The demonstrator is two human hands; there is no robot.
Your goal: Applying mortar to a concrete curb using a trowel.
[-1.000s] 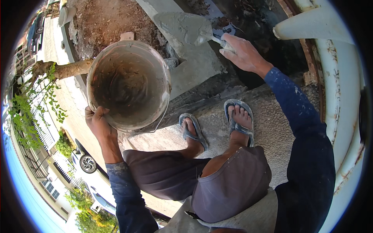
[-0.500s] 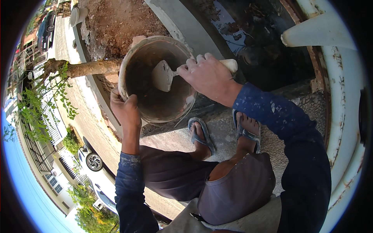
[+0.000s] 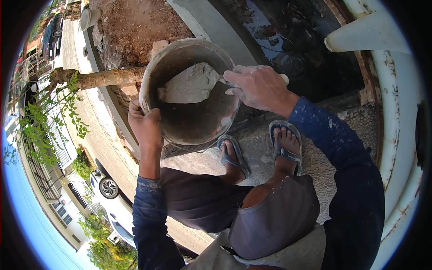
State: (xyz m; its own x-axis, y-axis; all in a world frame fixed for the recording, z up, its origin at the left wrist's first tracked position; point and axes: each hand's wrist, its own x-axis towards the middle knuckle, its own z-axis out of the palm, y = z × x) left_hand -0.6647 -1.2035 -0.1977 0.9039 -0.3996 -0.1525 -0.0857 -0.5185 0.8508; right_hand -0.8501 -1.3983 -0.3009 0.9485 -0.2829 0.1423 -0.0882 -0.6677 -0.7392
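My left hand is closed on the rim of a mortar-stained bucket, thumb over the edge at its left side. My right hand grips the handle of a trowel at the bucket's upper right. The grey blade, coated in mortar, is inside the bucket's opening. The inside is dark and smeared, with little material visible beneath the blade.
My sandalled feet stand on a pebbled concrete ledge. Beside it are a grey concrete curb, a dark wet pit and rusty white metal pipes. A branch, dirt, a small pail and parked cars are at the left.
My right hand swung the trowel from the curb into the bucket; lately the blade turned and shows larger. My left hand and the bucket moved right and up from a second ago.
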